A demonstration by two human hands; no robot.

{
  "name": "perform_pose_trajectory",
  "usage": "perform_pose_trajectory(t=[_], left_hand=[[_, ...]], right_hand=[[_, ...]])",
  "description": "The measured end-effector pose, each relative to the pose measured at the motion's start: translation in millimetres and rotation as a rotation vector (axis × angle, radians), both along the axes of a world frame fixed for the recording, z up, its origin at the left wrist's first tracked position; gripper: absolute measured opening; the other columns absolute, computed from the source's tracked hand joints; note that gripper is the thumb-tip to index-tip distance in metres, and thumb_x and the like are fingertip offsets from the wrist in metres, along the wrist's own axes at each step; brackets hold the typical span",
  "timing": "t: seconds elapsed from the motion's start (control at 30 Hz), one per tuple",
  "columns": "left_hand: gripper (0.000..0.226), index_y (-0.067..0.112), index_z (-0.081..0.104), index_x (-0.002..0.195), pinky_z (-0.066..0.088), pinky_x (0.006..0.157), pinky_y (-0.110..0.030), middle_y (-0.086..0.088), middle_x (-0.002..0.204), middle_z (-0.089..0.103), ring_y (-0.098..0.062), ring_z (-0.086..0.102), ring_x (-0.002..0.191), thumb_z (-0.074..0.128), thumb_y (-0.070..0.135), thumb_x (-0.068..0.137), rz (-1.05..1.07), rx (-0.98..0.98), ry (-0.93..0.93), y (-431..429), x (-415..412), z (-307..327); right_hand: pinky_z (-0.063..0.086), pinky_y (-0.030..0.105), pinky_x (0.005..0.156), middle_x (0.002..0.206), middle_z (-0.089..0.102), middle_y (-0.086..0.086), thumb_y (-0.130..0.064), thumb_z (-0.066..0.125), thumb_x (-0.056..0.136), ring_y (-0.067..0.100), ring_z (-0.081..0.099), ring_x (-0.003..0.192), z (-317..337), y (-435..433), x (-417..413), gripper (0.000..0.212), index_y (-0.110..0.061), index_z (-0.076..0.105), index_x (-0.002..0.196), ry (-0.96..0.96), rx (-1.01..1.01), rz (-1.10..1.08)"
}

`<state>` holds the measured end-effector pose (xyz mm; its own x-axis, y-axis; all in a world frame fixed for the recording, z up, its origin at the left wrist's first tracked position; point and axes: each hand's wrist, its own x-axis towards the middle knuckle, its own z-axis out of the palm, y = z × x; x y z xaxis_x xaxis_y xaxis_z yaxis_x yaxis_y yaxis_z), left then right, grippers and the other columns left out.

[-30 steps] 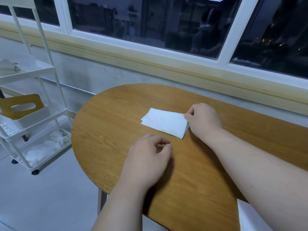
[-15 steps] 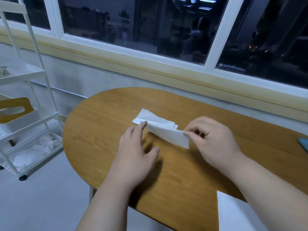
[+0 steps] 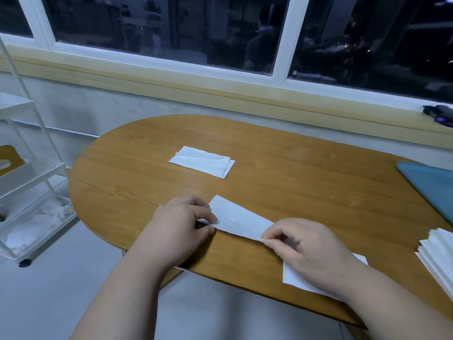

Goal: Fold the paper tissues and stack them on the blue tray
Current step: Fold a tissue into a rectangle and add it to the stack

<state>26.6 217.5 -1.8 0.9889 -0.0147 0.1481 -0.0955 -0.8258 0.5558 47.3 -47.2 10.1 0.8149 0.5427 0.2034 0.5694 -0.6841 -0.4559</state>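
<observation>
1. At a rounded wooden table under a dark window, a person holds a paper tissue near the front edge. The left hand pinches its left end with curled fingers and thumb. The right hand nips its right corner between thumb and forefinger, the other fingers loosely bent.
2. A folded tissue lies flat farther back on the table, well apart from both hands.
3. The blue tray sits at the table's right end, cut off by the frame edge, with no tissue visible on the part in view.
4. A stack of unfolded tissues rests in front of the tray at the right edge.
5. Another flat sheet lies half hidden under the right hand and wrist. Whether it joins the held tissue cannot be told.
6. A white shelf cart stands on the floor to the left, and a dark object sits on the sill at far right.
7. Half a second earlier both hands worked the tissue at the back. The right hand was pinching its corner and the left fingers were pressing it.
8. That tissue now lies released, and the hands have come forward to a fresh one.
9. The view has swung right, bringing the tray and the stack into sight.
</observation>
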Motion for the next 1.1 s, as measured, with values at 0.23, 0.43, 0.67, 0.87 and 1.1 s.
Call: perform_pose_trajectory(t=[0.23,0.43,0.67,0.87,1.1], left_hand=[[0.007,0.041,0.075,0.085,0.04,0.1,-0.037,0.027,0.108,0.06,0.001,0.048,0.111,0.071,0.036,0.089,-0.067,0.056,-0.004,-7.3,-15.8,7.6],[0.014,0.039,0.07,0.075,0.038,0.098,-0.029,0.03,0.101,0.062,0.006,0.053,0.104,0.072,0.032,0.086,-0.141,0.052,0.011,-8.8,-29.7,10.9],[0.009,0.033,0.066,0.084,0.054,0.07,-0.032,0.012,0.087,0.069,-0.009,0.064,0.078,0.071,0.025,0.084,-0.15,-0.232,0.081,-16.5,-39.5,19.6],[0.017,0.039,0.075,0.095,0.054,0.077,-0.029,0.009,0.092,0.077,-0.012,0.073,0.086,0.074,0.031,0.081,-0.119,-0.73,-0.052,-45.5,-43.7,39.6],[0.022,0.034,0.076,0.103,0.054,0.09,-0.043,0.009,0.1,0.077,-0.014,0.073,0.094,0.07,0.023,0.085,-0.212,-0.74,0.123,-88.2,-32.4,36.2]], right_hand=[[0.035,0.007,0.091,0.093,0.067,-0.022,-0.043,0.061,0.085,-0.003,0.057,0.1,-4.4,-11.1,-20.8,0.015,-0.032,0.069,0.092,-0.052,0.01,0.033],[0.035,0.018,0.099,0.099,0.065,-0.023,-0.042,0.054,0.089,-0.002,0.055,0.103,-11.4,-9.6,-34.1,0.024,-0.03,0.071,0.099,-0.102,-0.057,0.032],[0.043,0.013,0.068,0.082,0.069,-0.02,-0.023,0.066,0.089,0.003,0.061,0.081,3.9,-9.7,-49.8,0.018,-0.034,0.068,0.074,0.05,0.379,-0.273],[0.041,0.018,0.056,0.07,0.064,0.005,-0.015,0.067,0.091,0.023,0.057,0.065,32.2,-19.1,-57.2,0.014,-0.024,0.072,0.082,0.073,0.728,-0.36],[0.059,0.033,0.067,0.091,0.077,-0.006,-0.005,0.062,0.096,0.013,0.074,0.082,32.6,-45.2,-63.1,0.029,-0.029,0.058,0.113,0.288,0.817,-0.431]])
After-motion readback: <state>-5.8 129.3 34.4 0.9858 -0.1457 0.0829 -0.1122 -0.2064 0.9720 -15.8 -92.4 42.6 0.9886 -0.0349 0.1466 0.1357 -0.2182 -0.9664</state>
